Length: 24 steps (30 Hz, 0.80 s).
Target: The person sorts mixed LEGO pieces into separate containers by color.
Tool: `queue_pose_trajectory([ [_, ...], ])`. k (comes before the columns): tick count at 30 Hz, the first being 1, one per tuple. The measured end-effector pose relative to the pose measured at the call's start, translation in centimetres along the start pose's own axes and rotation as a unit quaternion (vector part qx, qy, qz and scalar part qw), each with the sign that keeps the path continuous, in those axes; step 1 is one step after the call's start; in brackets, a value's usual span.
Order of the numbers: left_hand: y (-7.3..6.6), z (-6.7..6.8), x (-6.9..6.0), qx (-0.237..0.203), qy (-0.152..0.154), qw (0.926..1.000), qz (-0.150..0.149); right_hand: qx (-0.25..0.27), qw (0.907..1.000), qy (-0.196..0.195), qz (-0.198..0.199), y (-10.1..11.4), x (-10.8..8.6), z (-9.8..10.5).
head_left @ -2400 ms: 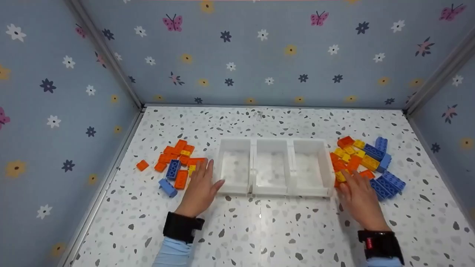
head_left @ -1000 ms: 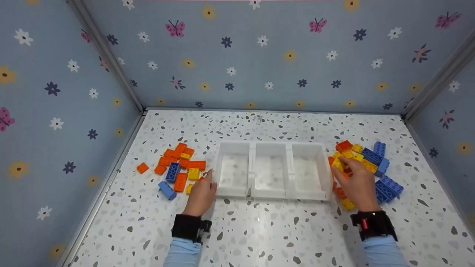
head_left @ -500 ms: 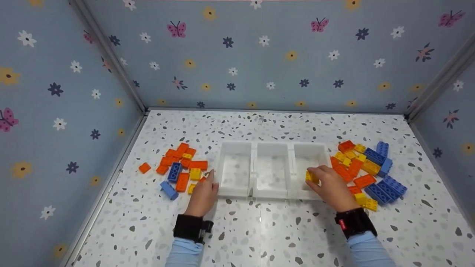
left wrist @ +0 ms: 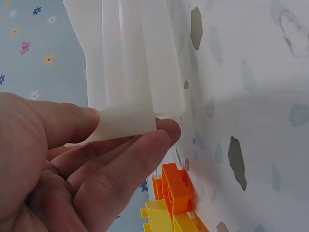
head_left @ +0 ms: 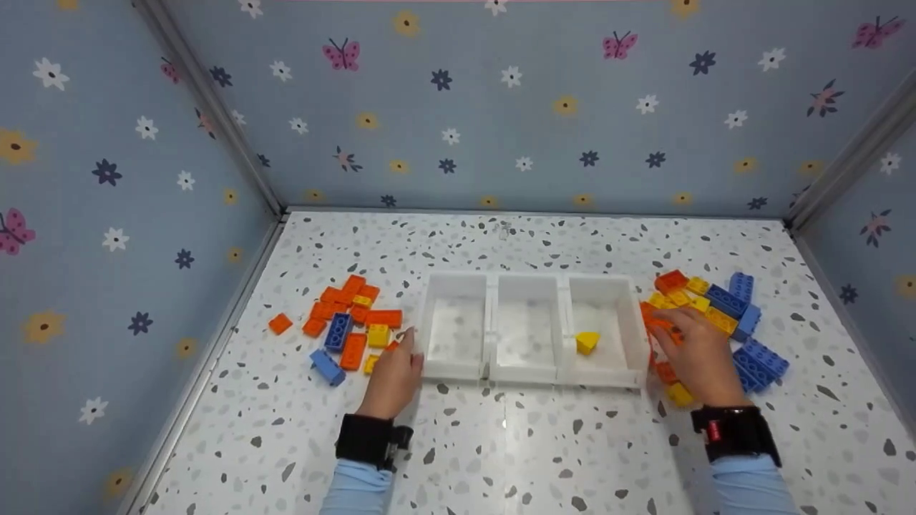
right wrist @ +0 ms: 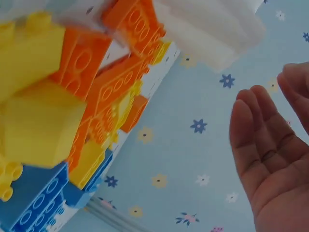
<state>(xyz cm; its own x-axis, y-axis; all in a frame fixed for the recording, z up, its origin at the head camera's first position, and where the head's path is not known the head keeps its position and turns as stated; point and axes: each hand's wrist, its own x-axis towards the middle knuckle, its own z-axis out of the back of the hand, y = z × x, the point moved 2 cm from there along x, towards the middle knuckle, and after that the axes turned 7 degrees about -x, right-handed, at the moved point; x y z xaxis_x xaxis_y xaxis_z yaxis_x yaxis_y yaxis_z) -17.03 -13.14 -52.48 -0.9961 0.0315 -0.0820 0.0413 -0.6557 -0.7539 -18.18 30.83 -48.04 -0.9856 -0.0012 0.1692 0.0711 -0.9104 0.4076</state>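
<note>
A white three-compartment tray (head_left: pixel 526 373) stands on the speckled table. My left hand (head_left: pixel 392 375) holds its left end; in the left wrist view the thumb and fingers pinch the tray's end wall (left wrist: pixel 128 120). One yellow toy brick (head_left: pixel 587 342) lies tilted in the right compartment. My right hand (head_left: pixel 705 357) is over the pile right of the tray, hiding part of it. In the right wrist view that hand (right wrist: pixel 275 169) has its fingers extended and apart from the thumb, with no brick between them. Orange bricks (right wrist: pixel 113 89) and yellow bricks (right wrist: pixel 43 125) lie near it.
Left of the tray is a second pile with orange bricks (head_left: pixel 351 350), blue bricks (head_left: pixel 338 332) and yellow bricks (head_left: pixel 378 335). A single orange brick (head_left: pixel 280 324) lies farther left. Blue bricks (head_left: pixel 766 357) edge the right pile. Flower-patterned walls (head_left: pixel 501 107) enclose the table.
My right hand picked a yellow brick from the right pile, let it go in the right compartment and moved back over the pile. My left hand came to the tray's end and stays there.
</note>
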Motion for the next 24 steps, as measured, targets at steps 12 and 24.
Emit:
queue_pose_trajectory([
  [12,0.0,-0.1,0.4,-0.01,0.009,0.9997,0.02,-0.051,0.9846,0.144,-0.084,-5.5,1.8,-2.7],
  [24,0.0,0.0,0.1,-0.003,0.006,0.9998,0.018,-0.024,0.9928,0.002,-0.118,-1.7,2.2,-0.2],
])
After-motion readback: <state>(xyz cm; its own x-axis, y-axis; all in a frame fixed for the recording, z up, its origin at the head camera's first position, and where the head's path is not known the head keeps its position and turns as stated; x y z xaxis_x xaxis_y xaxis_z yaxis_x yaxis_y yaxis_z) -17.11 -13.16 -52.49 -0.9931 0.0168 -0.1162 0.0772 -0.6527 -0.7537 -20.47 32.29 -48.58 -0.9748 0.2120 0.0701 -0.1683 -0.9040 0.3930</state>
